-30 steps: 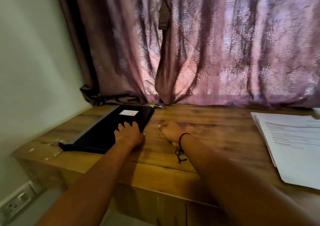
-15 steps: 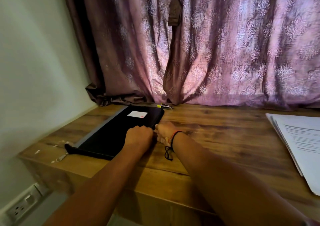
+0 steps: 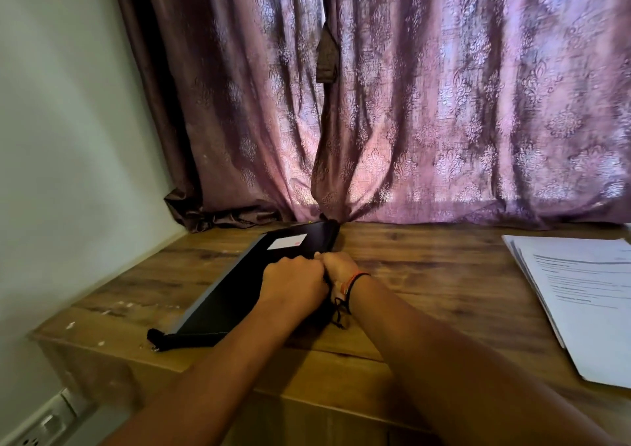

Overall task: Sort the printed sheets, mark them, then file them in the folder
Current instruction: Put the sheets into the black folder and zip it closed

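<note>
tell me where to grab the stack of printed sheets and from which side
Take the printed sheets by their left long edge, coming in over the wooden table on that side. The stack lies flat and its sheets fan slightly there, probably leaving a lip for fingertips; its right side runs out of view. The right hand, now at the black folder, is nearer.
</note>
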